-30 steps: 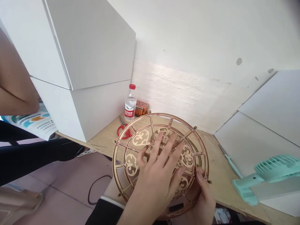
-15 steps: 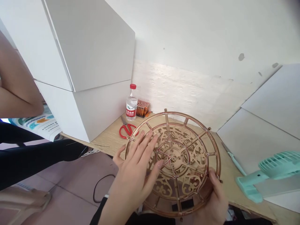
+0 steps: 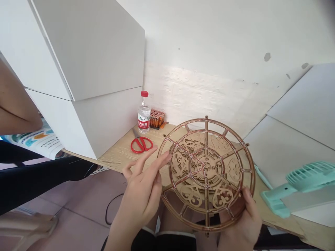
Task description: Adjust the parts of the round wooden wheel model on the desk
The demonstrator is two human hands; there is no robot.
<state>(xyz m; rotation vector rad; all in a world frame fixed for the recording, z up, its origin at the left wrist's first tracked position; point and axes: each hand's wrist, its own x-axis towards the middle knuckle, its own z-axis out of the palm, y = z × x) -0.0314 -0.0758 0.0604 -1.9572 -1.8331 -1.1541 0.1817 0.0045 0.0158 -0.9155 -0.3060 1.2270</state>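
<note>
Our right hand (image 3: 243,223) is closed on the lower right rim of a round openwork frame (image 3: 206,167), thumb on top of the rim and the other fingers out of sight beneath it. Our left hand (image 3: 143,190) is open at the frame's left side, fingers stretched out and spread, gripping nothing. Its longest-reaching fingertips overlap the rim, but we cannot tell whether they touch it. We have the frame near the front edge of the wooden surface (image 3: 119,151), with its lower part over our lap. It is gold to coppery, with concentric rings, straight spokes and scrolled ornaments around a small round hub; little tabs stick out from its outer edge.

Beyond our left hand, red-handled scissors (image 3: 141,144) lie on the surface. Just behind them stands an upright bottle (image 3: 143,116) with a red cap, and beside that a block of orange-and-black batteries (image 3: 157,119). Off to our right we see a mint-green fan (image 3: 309,179), with a slim stick (image 3: 262,177) of similar colour near it. White panels (image 3: 104,66) rise on our left, and past them another person's arm (image 3: 18,101) rests by a printed sheet (image 3: 43,143). A dark cable (image 3: 106,212) curves over the floor (image 3: 83,198).
</note>
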